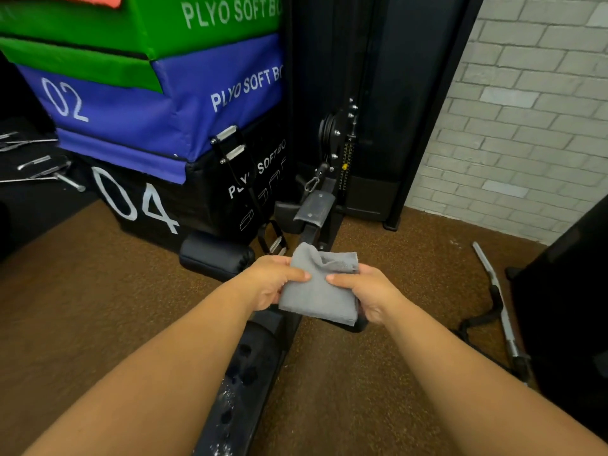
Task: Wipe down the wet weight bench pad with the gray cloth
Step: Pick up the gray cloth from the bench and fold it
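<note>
A folded gray cloth (320, 286) is held up in front of me by both hands. My left hand (274, 281) pinches its left edge and my right hand (365, 291) pinches its right edge, thumbs on top. Below the hands a black machine rail (245, 373) with round holes runs toward me, speckled with white droplets near the bottom. A black padded roller (214, 256) lies on the floor to the left of the hands. A small black pad under the cloth (357, 325) is mostly hidden.
Stacked plyo soft boxes, green (138, 24), purple (158, 106) and black (158, 205), stand at the left. A black cable machine tower (371, 110) rises ahead. A metal bar attachment (496, 297) lies on the brown floor at right, near a white brick wall (533, 120).
</note>
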`<state>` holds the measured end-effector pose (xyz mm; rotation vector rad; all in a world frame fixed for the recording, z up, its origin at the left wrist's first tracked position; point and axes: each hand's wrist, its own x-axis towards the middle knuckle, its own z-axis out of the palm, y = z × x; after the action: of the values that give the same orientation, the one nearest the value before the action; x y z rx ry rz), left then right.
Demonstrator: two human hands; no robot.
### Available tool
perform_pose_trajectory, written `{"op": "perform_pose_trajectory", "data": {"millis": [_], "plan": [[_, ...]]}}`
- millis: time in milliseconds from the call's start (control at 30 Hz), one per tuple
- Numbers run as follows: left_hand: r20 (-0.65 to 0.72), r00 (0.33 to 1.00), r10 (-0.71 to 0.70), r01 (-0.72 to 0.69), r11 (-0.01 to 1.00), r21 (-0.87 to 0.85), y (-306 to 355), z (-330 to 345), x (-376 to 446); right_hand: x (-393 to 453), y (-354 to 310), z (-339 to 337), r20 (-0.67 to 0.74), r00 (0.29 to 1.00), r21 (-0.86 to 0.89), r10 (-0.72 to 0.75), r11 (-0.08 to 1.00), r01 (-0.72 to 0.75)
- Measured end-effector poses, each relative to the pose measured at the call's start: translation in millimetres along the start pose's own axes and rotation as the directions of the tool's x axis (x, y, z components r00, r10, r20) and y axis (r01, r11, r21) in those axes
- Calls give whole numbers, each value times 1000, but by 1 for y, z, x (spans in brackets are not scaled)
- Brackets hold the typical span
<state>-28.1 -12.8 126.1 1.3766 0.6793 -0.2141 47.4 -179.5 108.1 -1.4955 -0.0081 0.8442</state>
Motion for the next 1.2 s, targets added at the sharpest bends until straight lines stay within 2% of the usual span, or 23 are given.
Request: {"op": "perform_pose_trajectory", "data": {"millis": [100,233,300,400,567,633,733,833,900,1000,1067,1200], "plan": [[22,1000,-11,10,1000,13,19,-5,-30,-23,-22,3,22,1000,-9,17,1000,-17],[62,997,38,-37,999,-18,44,-9,-74,-62,-55,6,114,993,80,-38,996,29],[90,993,76,-73,997,-41,53,-10,-92,-77,-67,6,168,983,110,-80,992,62],[79,989,126,-121,990,-69,65,-8,-129,-106,-84,6,299,947,60,-117,993,104],[28,994,107,-92,940,-329,73,-6,-183,-146,-100,10,435,898,-76,-74,990,118],[-11,992,123,-122,959,-255,75,-3,-198,-159,-104,16,466,882,-61,-69,992,110],[-66,980,186,-193,973,-126,78,0,-211,-171,-106,26,408,904,-107,-125,977,183],[-59,975,215,-217,976,-21,80,-1,-221,-174,-105,35,443,893,-316,-72,920,231],[-90,967,237,-234,971,39,78,-5,-226,-178,-107,44,457,889,-474,-30,837,272],[-139,959,245,-240,969,53,69,-14,-233,-184,-107,61,415,902,-570,-120,738,361],[-141,961,237,-230,971,68,59,-24,-239,-184,-101,69,366,909,-520,-198,767,376],[-113,981,156,-137,978,159,37,-35,-267,-189,-83,92,266,947,-146,-182,963,226]]}}
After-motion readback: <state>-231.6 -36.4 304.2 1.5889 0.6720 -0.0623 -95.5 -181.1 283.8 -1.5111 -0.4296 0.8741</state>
